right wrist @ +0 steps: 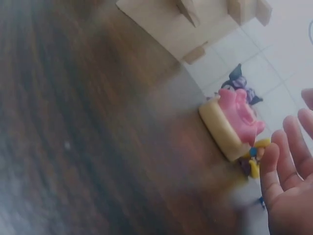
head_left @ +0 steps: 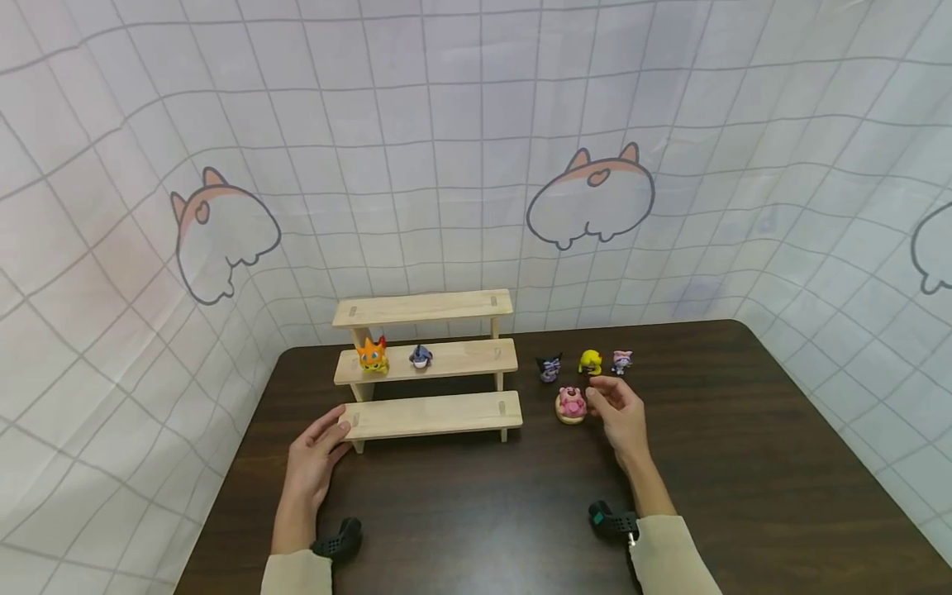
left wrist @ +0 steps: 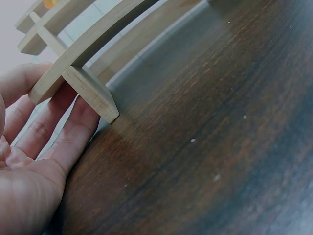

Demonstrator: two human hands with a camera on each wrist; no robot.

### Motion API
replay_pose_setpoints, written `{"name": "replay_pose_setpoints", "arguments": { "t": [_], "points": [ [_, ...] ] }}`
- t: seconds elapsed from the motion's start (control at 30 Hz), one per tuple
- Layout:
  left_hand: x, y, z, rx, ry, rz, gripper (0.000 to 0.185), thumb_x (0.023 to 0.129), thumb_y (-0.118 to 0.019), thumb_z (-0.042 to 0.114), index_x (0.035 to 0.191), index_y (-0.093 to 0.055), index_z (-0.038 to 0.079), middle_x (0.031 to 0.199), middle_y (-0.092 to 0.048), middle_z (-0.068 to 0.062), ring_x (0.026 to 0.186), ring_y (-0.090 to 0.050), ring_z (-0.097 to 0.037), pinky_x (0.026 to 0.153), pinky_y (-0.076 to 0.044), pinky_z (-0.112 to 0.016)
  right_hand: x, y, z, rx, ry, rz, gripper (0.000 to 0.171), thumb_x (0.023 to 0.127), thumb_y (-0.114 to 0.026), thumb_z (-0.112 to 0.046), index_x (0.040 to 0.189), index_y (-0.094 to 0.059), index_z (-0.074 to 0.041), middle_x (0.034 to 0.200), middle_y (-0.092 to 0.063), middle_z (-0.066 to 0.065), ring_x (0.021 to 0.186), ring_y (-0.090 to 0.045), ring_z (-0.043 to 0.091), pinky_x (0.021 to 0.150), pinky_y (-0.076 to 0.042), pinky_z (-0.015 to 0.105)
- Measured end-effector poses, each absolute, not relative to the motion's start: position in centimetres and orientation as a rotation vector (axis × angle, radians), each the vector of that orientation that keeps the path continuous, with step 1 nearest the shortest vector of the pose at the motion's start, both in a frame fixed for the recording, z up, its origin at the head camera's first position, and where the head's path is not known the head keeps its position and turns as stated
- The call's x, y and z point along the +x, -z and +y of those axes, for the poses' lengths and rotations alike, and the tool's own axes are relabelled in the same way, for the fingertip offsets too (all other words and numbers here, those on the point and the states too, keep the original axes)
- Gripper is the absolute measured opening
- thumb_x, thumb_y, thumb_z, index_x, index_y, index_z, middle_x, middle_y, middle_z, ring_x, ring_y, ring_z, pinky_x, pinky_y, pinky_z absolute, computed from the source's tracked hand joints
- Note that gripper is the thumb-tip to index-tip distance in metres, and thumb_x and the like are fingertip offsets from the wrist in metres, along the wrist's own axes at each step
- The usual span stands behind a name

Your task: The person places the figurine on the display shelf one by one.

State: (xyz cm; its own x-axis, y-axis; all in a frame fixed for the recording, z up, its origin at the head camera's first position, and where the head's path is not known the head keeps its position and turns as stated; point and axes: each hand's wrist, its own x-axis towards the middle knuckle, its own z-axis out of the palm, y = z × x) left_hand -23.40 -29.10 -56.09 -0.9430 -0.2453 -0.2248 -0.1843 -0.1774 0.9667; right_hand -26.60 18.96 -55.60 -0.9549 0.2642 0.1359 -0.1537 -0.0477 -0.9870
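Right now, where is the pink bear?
In the head view, the pink bear sits on the table, right of the shelf, beside the right hand.

And here stands the pale three-tier wooden shelf [head_left: 439, 416], upright, its lowest step held at the left end by the left hand [head_left: 312, 464], while the pink bear-like figurine [head_left: 571, 403] sits upright on its cream base to the shelf's right, just beside the right hand [head_left: 621, 417].
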Motion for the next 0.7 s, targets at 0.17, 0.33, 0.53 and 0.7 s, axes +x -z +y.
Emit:
{"name": "replay_pose_setpoints", "arguments": {
  "t": [0.17,0.33,0.53,0.7],
  "points": [
    [-23.4,56.3,-29.1,0.521,2.323,-1.987,0.054,0.097,-0.073,0.022,0.146,-0.056,0.009,0.117,-0.07,0.014,0.106,-0.069,-0.003,0.09,-0.058,-0.023,-25.9,54.5,18.9,-0.127,-2.034,-2.07,0.033,0.096,-0.069,-0.003,0.125,-0.06,0.01,0.103,-0.068,0.008,0.082,-0.061,0.007,0.07,-0.056,0.021],
    [-23.5,56.3,-29.2,0.524,2.327,-1.981,0.054,0.097,-0.072,0.023,0.146,-0.056,0.009,0.119,-0.069,0.013,0.107,-0.069,-0.003,0.091,-0.058,-0.023,-24.7,52.6,18.6,-0.06,-1.922,-2.285,0.041,0.097,-0.068,-0.005,0.134,-0.056,0.006,0.131,-0.058,0.032,0.105,-0.059,0.022,0.08,-0.049,0.013],
    [-23.5,56.1,-29.2,0.535,2.324,-1.978,0.054,0.097,-0.073,0.024,0.146,-0.057,0.01,0.12,-0.069,0.012,0.107,-0.069,-0.002,0.09,-0.058,-0.022,-25.0,52.9,18.7,0.037,-1.843,-2.496,0.059,0.097,-0.07,-0.01,0.149,-0.044,0.002,0.146,-0.049,0.029,0.13,-0.047,0.043,0.089,-0.044,0.014],
    [-23.4,56.0,-29.1,0.529,2.322,-1.994,0.054,0.097,-0.072,0.025,0.147,-0.056,0.011,0.126,-0.066,0.009,0.108,-0.068,-0.002,0.091,-0.057,-0.022,-26.3,55.3,19.6,0.085,-1.782,-2.561,0.066,0.097,-0.071,-0.015,0.153,-0.04,0.0,0.149,-0.047,0.025,0.133,-0.046,0.04,0.094,-0.044,0.02]
  ]
}}
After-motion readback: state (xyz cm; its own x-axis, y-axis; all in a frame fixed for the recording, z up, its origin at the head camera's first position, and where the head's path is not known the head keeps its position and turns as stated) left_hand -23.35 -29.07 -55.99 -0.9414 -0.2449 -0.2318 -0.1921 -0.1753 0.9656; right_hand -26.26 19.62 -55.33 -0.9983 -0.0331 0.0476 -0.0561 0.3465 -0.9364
